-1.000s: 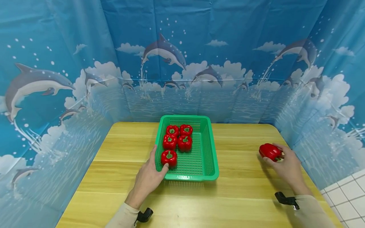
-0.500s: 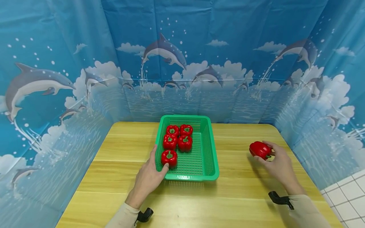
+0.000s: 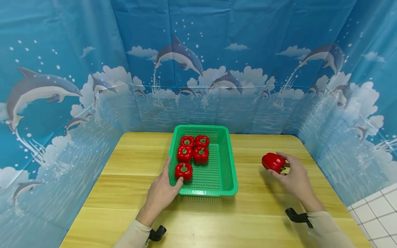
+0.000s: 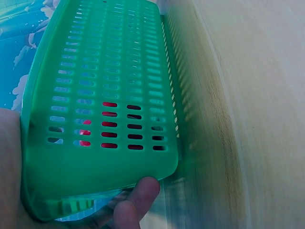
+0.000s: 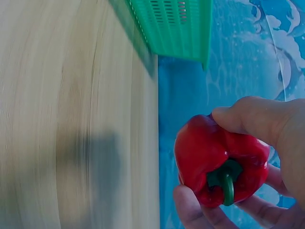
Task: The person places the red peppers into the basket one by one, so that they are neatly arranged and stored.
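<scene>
A green perforated basket (image 3: 231, 172) stands on the table with several red bell peppers inside, grouped along its left side and back. My left hand (image 3: 162, 193) grips the basket's near-left corner, thumb over the rim beside the nearest pepper (image 3: 183, 173). In the left wrist view, fingers (image 4: 145, 193) curl under the edge of the basket wall (image 4: 105, 167). To the right of the basket, my right hand (image 3: 294, 177) holds one red bell pepper (image 3: 273, 162) above the table. The right wrist view shows thumb and fingers round that pepper (image 5: 200, 152), its green stem facing the camera.
The wooden table (image 3: 248, 220) spans the space under both hands. A blue dolphin-print curtain (image 3: 198, 103) encloses its back and sides. White tiles (image 3: 378, 213) show at the lower right. Each wrist wears a black camera mount (image 3: 157, 233).
My right hand has moved left with the bell pepper, closer to the basket. The left hand and the basket have stayed in place.
</scene>
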{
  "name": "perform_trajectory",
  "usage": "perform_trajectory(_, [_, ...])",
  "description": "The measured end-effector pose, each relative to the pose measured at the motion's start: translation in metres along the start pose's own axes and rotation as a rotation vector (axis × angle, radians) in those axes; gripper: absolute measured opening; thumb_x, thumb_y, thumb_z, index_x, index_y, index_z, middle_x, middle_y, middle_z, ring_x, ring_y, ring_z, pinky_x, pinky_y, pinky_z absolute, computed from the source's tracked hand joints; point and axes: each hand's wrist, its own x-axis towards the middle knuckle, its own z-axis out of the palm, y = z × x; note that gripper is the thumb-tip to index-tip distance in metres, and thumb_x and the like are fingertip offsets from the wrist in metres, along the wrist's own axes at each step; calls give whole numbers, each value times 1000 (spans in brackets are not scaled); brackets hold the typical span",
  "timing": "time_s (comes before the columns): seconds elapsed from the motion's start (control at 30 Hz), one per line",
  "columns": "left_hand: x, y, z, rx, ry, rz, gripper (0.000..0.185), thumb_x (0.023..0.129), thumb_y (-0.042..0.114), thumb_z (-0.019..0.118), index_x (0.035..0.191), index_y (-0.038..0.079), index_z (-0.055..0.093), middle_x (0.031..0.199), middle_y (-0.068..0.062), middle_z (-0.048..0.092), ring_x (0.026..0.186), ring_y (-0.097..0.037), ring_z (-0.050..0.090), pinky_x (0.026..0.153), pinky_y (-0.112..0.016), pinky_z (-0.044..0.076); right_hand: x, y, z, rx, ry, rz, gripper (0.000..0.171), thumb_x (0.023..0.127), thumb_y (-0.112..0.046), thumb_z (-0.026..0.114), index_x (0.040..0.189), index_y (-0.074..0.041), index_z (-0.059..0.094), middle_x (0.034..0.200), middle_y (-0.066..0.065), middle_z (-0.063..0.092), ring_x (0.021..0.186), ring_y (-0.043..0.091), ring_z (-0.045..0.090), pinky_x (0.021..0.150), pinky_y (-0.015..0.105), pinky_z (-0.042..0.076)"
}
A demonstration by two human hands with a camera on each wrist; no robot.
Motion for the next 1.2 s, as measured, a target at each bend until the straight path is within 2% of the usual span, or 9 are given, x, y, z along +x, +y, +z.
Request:
perform_trajectory(0.13, [0,-1,0,3,-3,-4,102,109,46,75,189,22,16,114,-16,76,50,-14,35,48,-28,29,0,-8,3,9,-8,-2,80,91,-11,101,158,7,62,148,38,67,117,58,75,73,17,60])
perform_trajectory(0.2, [1,-1,0,4,-5,-6,103,109,46,74,189,23,16,113,-16,76,50,-14,35,48,-28,29,0,-11,5,12,-13,3,80,91,-11,101,158,8,62,148,38,66,117,58,75,73,27,68])
perform_trajectory(0.23, [1,-1,0,3,-6,-6,103,109,46,74,189,23,16,116,-17,77,50,-14,35,48,-28,29,0,-13,6,11,-16,4,81,90,-11,101,158,8,62,148,38,67,117,57,75,74,34,71])
perform_trajectory(0.33, [1,-1,0,1,-8,-5,103,108,46,74,189,23,15,140,-24,78,50,-14,36,48,-28,29,0,-18,8,11,-22,3,81,90,-11,101,157,9,61,147,38,67,116,57,75,75,49,73])
perform_trajectory(0.4, [1,-1,0,-1,-9,-3,103,108,46,74,189,22,15,153,-27,73,50,-14,36,48,-28,29,0,-22,8,13,-26,-2,80,90,-10,101,157,9,61,147,38,67,117,57,75,75,52,73])
perform_trajectory(0.5, [0,-1,0,-1,-11,-3,104,108,46,75,189,22,15,160,-28,69,50,-14,36,48,-28,29,0,-28,8,25,-30,-10,79,91,-9,100,158,9,61,148,37,66,118,57,74,75,51,73])
perform_trajectory(0.77, [1,-1,0,-5,-6,-4,104,109,46,75,189,23,14,151,-26,74,49,-14,36,47,-28,29,4,-43,14,55,-44,-19,78,92,-9,100,159,6,61,150,35,66,119,56,76,80,56,73])
perform_trajectory(1.07, [1,0,-1,-5,-15,-10,104,109,47,74,190,23,14,118,-19,76,48,-14,35,47,-28,28,4,-67,20,109,-90,-9,77,97,-15,97,162,1,61,155,32,63,115,52,81,83,52,74])
perform_trajectory(1.2, [1,0,-2,-6,-16,-10,104,109,47,74,190,22,14,119,-20,76,48,-14,35,46,-28,28,5,-75,23,131,-103,-4,75,99,-18,95,163,-1,61,157,30,63,119,52,81,86,53,74])
